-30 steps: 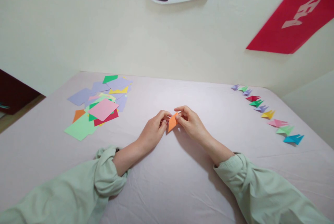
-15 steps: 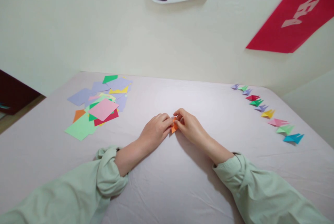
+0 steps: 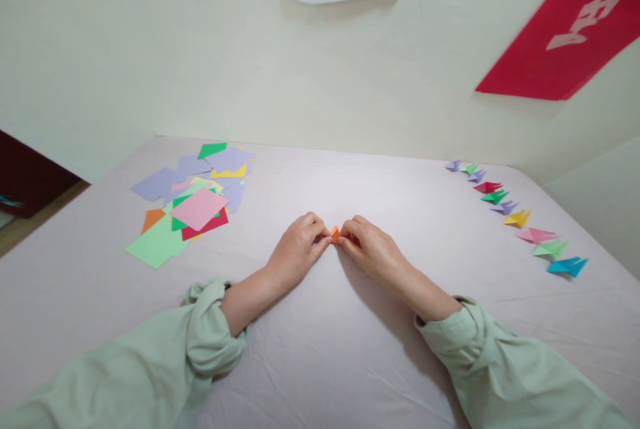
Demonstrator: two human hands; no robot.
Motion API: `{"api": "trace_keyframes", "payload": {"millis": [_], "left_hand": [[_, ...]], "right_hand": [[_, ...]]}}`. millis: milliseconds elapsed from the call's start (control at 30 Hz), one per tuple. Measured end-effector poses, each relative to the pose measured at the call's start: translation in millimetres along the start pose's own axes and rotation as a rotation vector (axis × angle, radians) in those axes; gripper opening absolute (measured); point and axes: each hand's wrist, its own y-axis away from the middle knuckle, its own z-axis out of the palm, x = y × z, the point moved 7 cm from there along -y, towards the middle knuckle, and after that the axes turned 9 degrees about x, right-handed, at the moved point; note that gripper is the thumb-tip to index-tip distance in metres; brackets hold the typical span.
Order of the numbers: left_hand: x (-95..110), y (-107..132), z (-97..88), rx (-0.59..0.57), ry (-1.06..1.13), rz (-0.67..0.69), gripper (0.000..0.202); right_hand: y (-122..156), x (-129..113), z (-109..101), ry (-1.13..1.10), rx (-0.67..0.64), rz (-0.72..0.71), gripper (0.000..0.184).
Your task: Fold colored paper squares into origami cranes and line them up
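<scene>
A small folded piece of orange paper [image 3: 335,235] is held just above or on the cloth at the middle of the table, its tip pointing up. My left hand [image 3: 301,240] pinches its left side between thumb and fingers. From the right, my right hand [image 3: 371,245] pinches the opposite side. The lower part of the paper is partly hidden by the fingertips, so its exact folds cannot be made out.
Loose coloured paper sheets, a pink square [image 3: 200,209] on top, lie in a pile at the left. Several folded paper figures, the nearest a blue one [image 3: 567,267], form a row at the right. A pale cloth [image 3: 310,355] covers the table, which meets the wall [image 3: 300,75].
The orange paper has been turned so that a point now stands up between my hands. My right hand's fingers have curled in and shifted to the paper's right side.
</scene>
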Motion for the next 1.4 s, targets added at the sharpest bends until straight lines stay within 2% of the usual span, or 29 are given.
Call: {"api": "trace_keyframes", "payload": {"millis": [700,800,1167,1400], "left_hand": [[2.3,-0.4,4.1,0.05,-0.198,0.033,0.008],[3.7,0.9,4.9,0.025,-0.203,0.044,0.001],[8.8,3.0,7.2,-0.052,-0.159,0.086,0.01],[9.9,3.3,6.7,-0.053,-0.162,0.101,0.011]], "right_hand": [[-3.0,-2.3,2.7,0.195,0.053,0.041,0.012],[-2.9,-4.2,2.1,0.216,0.051,0.046,0.012],[-2.1,-3.4,1.9,0.238,0.039,0.061,0.012],[-2.8,-0.9,2.8,0.247,0.066,0.065,0.011]]}}
